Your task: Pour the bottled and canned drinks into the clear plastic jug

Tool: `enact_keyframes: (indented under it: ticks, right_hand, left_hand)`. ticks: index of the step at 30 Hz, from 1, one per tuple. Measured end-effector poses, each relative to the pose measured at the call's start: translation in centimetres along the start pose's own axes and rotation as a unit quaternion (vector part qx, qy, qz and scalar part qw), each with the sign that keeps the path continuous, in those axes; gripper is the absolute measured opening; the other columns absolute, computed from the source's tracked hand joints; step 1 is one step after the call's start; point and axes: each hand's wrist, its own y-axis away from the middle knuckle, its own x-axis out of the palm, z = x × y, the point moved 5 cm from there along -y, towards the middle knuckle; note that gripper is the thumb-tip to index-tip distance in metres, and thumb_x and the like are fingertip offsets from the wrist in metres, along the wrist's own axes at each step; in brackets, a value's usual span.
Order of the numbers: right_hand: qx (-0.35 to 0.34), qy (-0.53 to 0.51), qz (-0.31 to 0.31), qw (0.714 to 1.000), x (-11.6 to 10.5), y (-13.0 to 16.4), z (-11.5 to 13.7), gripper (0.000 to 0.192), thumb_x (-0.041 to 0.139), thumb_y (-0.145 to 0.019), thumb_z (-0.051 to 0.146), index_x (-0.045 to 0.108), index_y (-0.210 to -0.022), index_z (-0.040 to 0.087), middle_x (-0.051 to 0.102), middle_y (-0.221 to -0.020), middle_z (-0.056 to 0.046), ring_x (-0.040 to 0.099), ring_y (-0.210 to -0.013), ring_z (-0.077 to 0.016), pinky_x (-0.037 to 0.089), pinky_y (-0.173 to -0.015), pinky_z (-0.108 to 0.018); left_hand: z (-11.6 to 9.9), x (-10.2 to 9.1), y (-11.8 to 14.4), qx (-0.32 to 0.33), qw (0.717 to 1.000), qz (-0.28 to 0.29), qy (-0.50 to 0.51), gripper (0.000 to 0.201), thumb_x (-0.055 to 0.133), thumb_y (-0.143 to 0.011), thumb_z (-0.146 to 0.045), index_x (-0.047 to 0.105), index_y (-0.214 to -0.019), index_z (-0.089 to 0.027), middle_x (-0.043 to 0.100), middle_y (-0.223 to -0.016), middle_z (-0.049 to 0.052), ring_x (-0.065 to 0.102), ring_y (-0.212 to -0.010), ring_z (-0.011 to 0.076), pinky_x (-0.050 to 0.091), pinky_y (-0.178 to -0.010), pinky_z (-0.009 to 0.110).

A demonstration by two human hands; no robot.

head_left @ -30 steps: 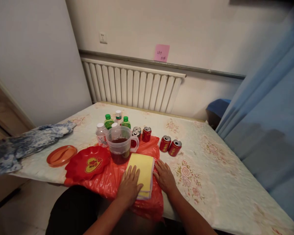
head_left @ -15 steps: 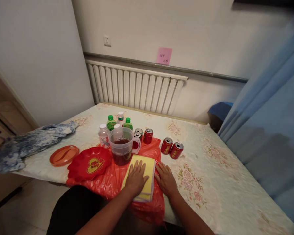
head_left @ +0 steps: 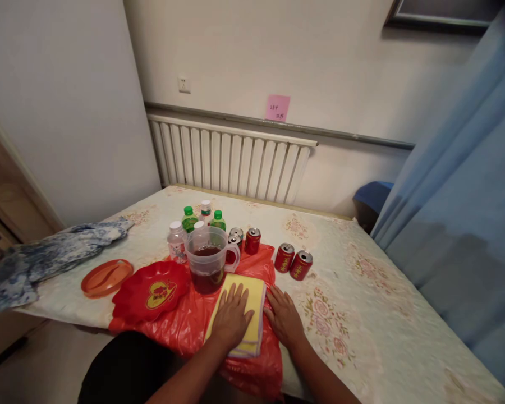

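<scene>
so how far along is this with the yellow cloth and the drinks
Looks done: the yellow cloth lies folded on the red plastic bag, and the jug holds dark drink. In hand: the left hand presses flat on the cloth; the right hand rests on the bag beside it. Left, at a guess: the cans and bottles stand untouched, caps on.

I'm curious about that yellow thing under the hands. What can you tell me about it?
The yellow cloth looks like soft fabric folded into a flat rectangle, with stacked layer edges showing pale at its near right side. It lies on a red plastic bag spread over the table's near edge, just in front of a clear jug of dark liquid. The left hand rests flat on top of it, fingers spread; the right hand lies palm down against its right edge.
</scene>
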Motion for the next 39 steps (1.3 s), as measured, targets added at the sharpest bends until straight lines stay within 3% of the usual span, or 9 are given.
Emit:
enact_keyframes:
  ticks: [13, 34, 39]
  right_hand:
    - [0.009, -0.004, 0.0, 1.0, 0.18, -0.1, -0.16, 0.05, 0.044, -0.098, 0.041, 0.046, -0.144, 0.022, 0.044, -0.151, -0.009, 0.038, -0.141, -0.0256, 0.029, -0.115, -0.048]
    - [0.013, -0.005, 0.006, 1.0, -0.06, -0.11, 0.02, 0.051, 0.043, -0.098, 0.043, 0.045, -0.144, 0.02, 0.045, -0.151, -0.009, 0.037, -0.141, -0.025, 0.03, -0.115, -0.048]
    - [0.01, -0.003, 0.003, 1.0, 0.13, -0.12, -0.14, 0.052, 0.043, -0.098, 0.043, 0.044, -0.145, 0.02, 0.045, -0.151, -0.009, 0.037, -0.141, -0.0253, 0.029, -0.115, -0.048]
  left_hand:
    - [0.43, 0.78, 0.25, 0.023, 0.999, -0.048, -0.01, 0.052, 0.044, -0.095, -0.042, 0.047, -0.141, -0.019, 0.045, -0.15, 0.01, 0.035, -0.141, 0.0311, 0.03, -0.113, 0.052]
    - [0.27, 0.18, 0.32, 0.019, 0.998, -0.065, -0.012, 0.051, 0.046, -0.093, -0.042, 0.05, -0.139, -0.02, 0.047, -0.149, 0.009, 0.039, -0.139, 0.0318, 0.034, -0.111, 0.051]
    - [0.26, 0.14, 0.29, 0.016, 0.999, -0.048, -0.015, 0.051, 0.045, -0.094, -0.041, 0.049, -0.14, -0.019, 0.047, -0.149, 0.01, 0.038, -0.14, 0.0318, 0.034, -0.112, 0.051]
